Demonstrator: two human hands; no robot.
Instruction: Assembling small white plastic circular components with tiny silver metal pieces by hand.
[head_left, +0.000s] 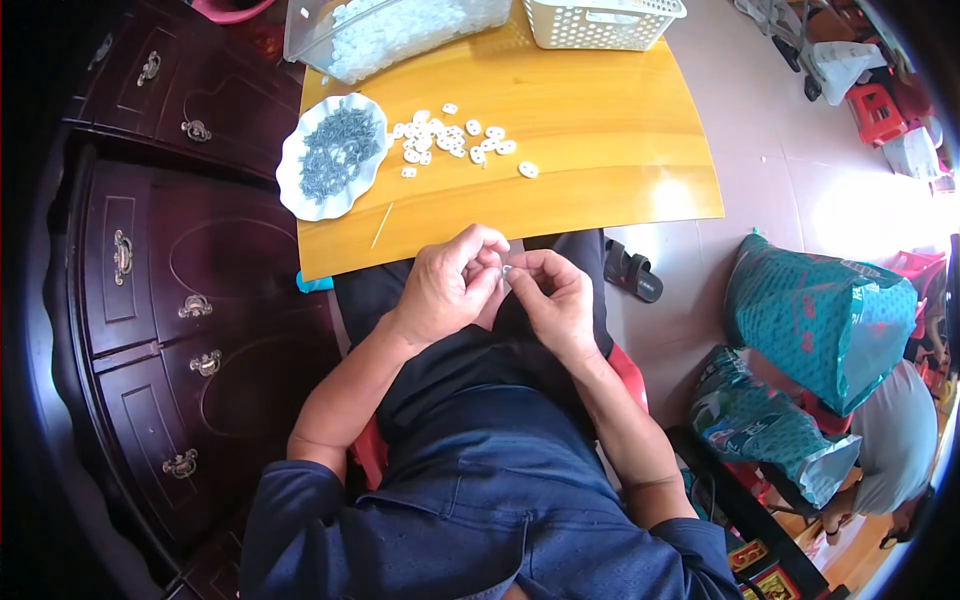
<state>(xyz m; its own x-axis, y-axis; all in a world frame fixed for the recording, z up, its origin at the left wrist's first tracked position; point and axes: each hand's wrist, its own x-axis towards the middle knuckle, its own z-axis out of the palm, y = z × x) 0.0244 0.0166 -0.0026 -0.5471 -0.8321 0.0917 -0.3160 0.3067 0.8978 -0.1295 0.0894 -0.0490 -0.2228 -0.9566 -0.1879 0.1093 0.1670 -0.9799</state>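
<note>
Above my lap, just off the table's near edge, both hands meet at chest front. My right hand (555, 305) pinches a tiny white piece (507, 270) between thumb and forefinger. My left hand (450, 283) is closed close beside it, fingers curled; whatever they grip is too small to make out. On the wooden table (610, 120) lie several small white oval pieces (495, 132) with holes, one lying apart (528, 170) to the right. A scalloped white dish (291, 165) holds a heap of thin dark metal pieces (335, 150). Near it lies a thin pale stick (382, 225).
A clear bin (305, 40) of whitish pieces and a perforated white basket (600, 30) stand at the table's far edge. Dark drawers (130, 250) rise at left. At right are teal bags (820, 310), a sandal (632, 272), a red stool (875, 112) and another person (895, 430).
</note>
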